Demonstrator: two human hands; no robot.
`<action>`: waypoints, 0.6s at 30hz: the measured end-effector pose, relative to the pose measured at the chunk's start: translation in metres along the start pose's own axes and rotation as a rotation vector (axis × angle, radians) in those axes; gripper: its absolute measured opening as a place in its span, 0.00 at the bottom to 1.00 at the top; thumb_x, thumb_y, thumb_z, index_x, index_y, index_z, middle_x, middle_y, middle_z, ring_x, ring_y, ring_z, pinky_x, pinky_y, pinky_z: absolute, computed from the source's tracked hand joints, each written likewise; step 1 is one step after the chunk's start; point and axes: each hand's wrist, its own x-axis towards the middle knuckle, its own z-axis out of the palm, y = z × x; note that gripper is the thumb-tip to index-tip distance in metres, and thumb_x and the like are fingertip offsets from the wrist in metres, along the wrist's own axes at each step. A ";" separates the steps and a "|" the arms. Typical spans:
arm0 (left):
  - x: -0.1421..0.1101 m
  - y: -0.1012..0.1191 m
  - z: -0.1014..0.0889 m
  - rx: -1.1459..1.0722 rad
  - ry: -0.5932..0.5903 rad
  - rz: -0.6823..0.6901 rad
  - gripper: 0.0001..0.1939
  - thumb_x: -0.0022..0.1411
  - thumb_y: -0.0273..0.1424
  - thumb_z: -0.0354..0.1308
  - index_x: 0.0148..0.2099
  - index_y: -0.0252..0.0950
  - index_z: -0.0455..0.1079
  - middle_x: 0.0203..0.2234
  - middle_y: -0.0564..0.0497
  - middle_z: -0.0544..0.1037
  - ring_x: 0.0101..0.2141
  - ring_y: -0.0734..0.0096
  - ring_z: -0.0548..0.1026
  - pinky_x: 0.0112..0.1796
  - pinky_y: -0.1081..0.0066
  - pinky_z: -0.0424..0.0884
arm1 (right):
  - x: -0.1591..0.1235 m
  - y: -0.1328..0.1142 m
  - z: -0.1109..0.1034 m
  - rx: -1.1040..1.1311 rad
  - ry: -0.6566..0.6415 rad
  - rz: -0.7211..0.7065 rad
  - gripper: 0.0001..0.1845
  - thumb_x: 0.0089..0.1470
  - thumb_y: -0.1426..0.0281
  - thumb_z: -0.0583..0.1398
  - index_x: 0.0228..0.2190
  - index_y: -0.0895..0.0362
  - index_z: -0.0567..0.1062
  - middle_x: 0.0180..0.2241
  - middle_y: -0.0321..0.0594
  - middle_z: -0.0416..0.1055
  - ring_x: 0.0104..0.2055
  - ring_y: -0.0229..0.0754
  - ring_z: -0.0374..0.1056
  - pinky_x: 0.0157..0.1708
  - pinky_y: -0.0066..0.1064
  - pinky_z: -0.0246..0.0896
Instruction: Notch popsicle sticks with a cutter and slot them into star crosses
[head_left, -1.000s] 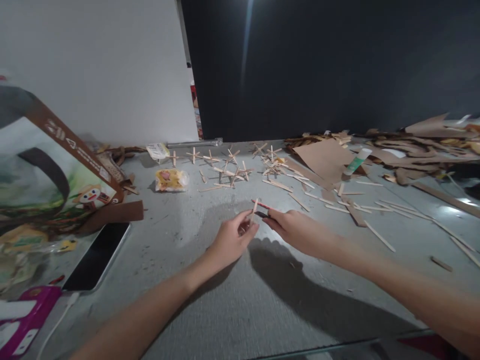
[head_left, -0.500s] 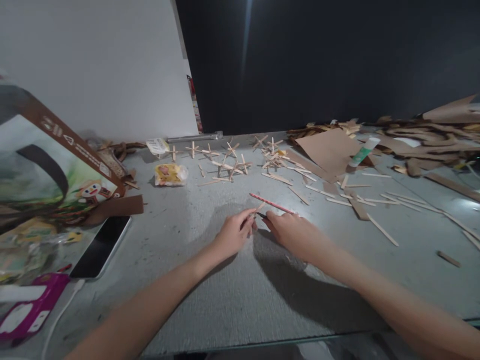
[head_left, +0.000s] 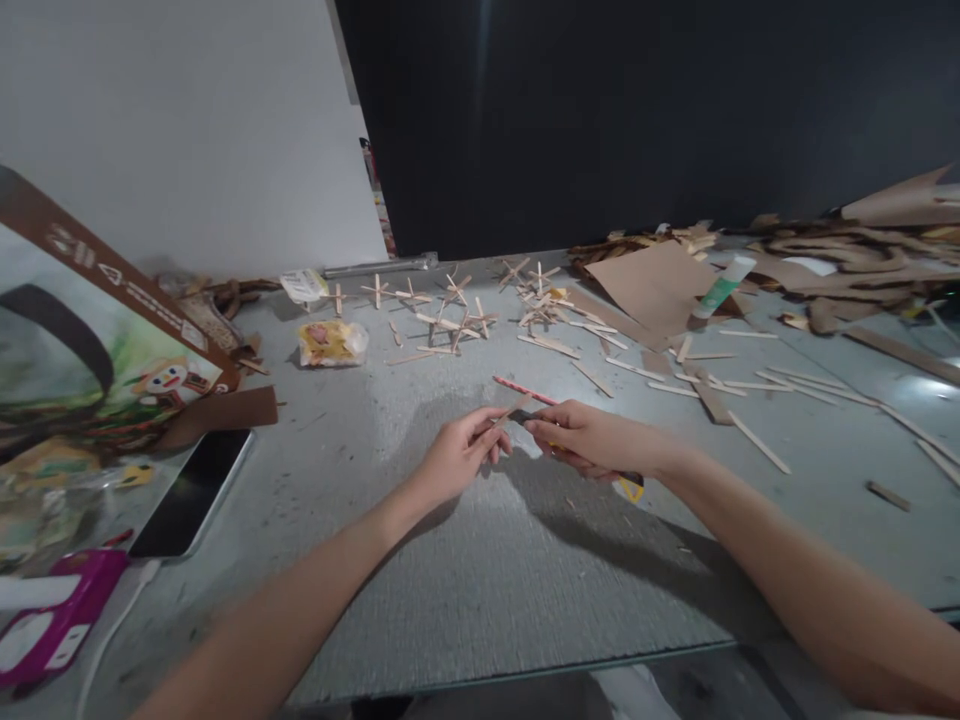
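Between the fingertips of my left hand (head_left: 459, 452) is a thin wooden stick (head_left: 516, 406), slanting up to the right. My right hand (head_left: 581, 437) is closed around a utility knife (head_left: 632, 486) with a yellow and black handle. Its dark front end meets the stick or lies right beside it; I cannot tell whether it touches. Behind my fingers a red patterned pencil (head_left: 517, 386) lies on the table, partly covered by my right hand. Small wood shavings are scattered under my right wrist.
Crossed-stick pieces (head_left: 456, 290) stand at the back. Loose wooden sticks (head_left: 757, 442), brown cardboard (head_left: 649, 285) and a glue stick (head_left: 721, 290) lie right. A yellow packet (head_left: 330, 343), a phone (head_left: 195, 492), a purple device (head_left: 64, 615) and a printed box (head_left: 112, 320) occupy the left.
My right hand has turned and risen slightly, so the knife's yellow end now shows below it. The stick in my left hand shows more clearly. The whole view has shifted a little.
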 end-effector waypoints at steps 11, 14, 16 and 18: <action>-0.001 0.006 0.000 -0.238 -0.010 -0.009 0.26 0.65 0.51 0.64 0.52 0.33 0.73 0.31 0.47 0.81 0.25 0.74 0.72 0.29 0.71 0.67 | 0.010 0.017 -0.004 0.085 0.035 -0.143 0.26 0.65 0.43 0.55 0.31 0.52 0.66 0.13 0.22 0.54 0.12 0.31 0.46 0.12 0.24 0.46; -0.002 0.006 0.001 -0.252 0.050 0.010 0.24 0.65 0.50 0.64 0.48 0.34 0.72 0.33 0.46 0.82 0.26 0.72 0.75 0.29 0.70 0.69 | 0.011 0.017 0.004 0.012 0.166 -0.259 0.26 0.67 0.44 0.53 0.31 0.52 0.66 0.13 0.23 0.56 0.12 0.33 0.50 0.15 0.25 0.50; -0.003 0.006 0.002 -0.277 0.096 0.012 0.23 0.65 0.50 0.65 0.46 0.34 0.71 0.34 0.45 0.83 0.27 0.71 0.77 0.30 0.70 0.70 | 0.012 0.016 0.012 -0.048 0.280 -0.323 0.26 0.69 0.45 0.51 0.32 0.53 0.67 0.15 0.25 0.57 0.14 0.33 0.52 0.18 0.26 0.49; -0.003 0.006 0.003 -0.304 0.138 0.012 0.23 0.64 0.51 0.66 0.45 0.35 0.70 0.34 0.44 0.84 0.27 0.70 0.77 0.30 0.69 0.71 | 0.012 0.015 0.019 -0.176 0.399 -0.368 0.24 0.70 0.48 0.50 0.31 0.53 0.66 0.18 0.27 0.58 0.17 0.34 0.54 0.21 0.27 0.48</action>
